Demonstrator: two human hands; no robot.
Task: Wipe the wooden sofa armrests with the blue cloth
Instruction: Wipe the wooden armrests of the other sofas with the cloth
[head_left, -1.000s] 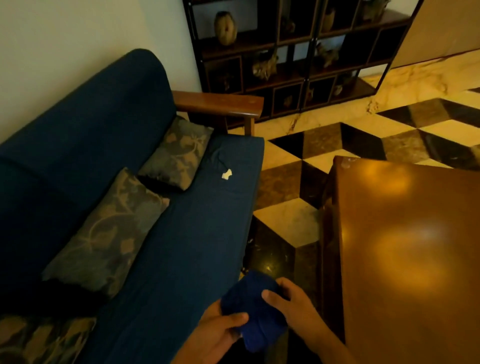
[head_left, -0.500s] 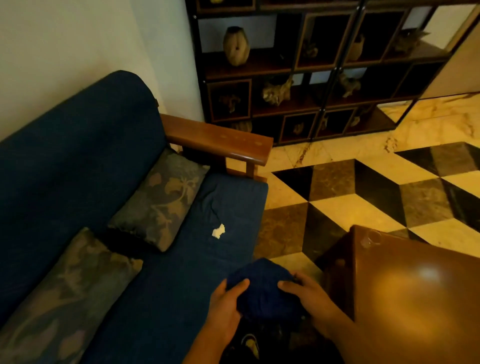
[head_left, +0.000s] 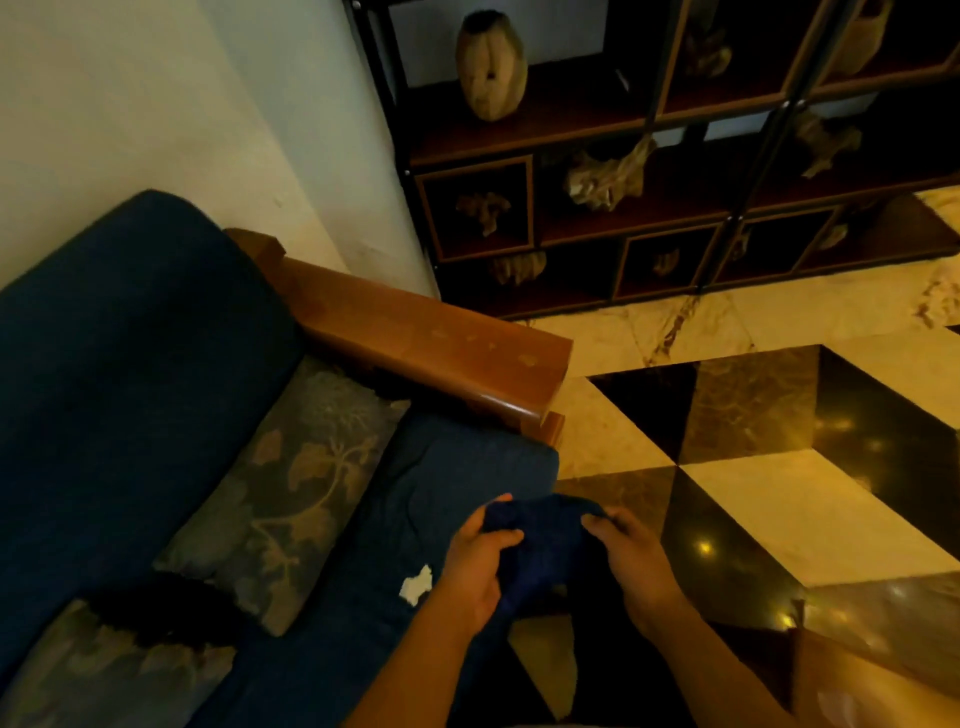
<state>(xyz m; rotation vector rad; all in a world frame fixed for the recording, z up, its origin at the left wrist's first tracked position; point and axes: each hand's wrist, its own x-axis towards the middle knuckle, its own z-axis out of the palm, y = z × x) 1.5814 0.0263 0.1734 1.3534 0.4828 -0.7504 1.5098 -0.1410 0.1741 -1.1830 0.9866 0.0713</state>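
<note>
The blue cloth (head_left: 545, 545) is bunched up in front of me, held by both hands. My left hand (head_left: 475, 566) grips its left side and my right hand (head_left: 631, 561) grips its right side. They hover over the front corner of the blue sofa seat (head_left: 457, 467). The wooden armrest (head_left: 426, 338) runs from the sofa back toward the front, a short way beyond the cloth and apart from it. Its top shows a few pale spots near the front end.
Two patterned cushions (head_left: 291, 488) lean on the sofa back. A white scrap (head_left: 415, 584) lies on the seat by my left hand. A dark shelf unit (head_left: 649, 171) with ornaments stands behind the armrest. A wooden table corner (head_left: 852, 686) is at the lower right on a checkered floor.
I have moved closer to the armrest end of the sofa. The armrest now looks larger and nearer. Both hands still hold the cloth and have spread it slightly.
</note>
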